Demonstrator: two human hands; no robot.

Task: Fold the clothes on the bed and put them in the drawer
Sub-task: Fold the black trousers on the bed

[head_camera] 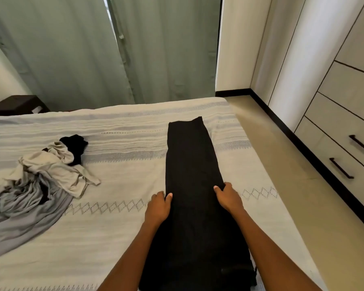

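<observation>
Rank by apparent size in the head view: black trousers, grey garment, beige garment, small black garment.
1. black trousers, though nearest the camera
2. grey garment
3. beige garment, partly overlapped
4. small black garment

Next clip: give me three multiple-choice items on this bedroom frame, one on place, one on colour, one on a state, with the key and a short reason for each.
1. Where is the clothes pile?
A. on the bed, left of the black garment
B. on the floor
C. in a drawer

2. What colour are the curtains?
A. red
B. green
C. black

3. How do the hands meet the black garment?
A. both hover clear of it
B. only one touches it
C. each grips a side edge

Key:
1 A: the pile lies on the bed, left.
2 B: the cloth is pale green.
3 C: the left hand and right hand pinch opposite edges.
</observation>
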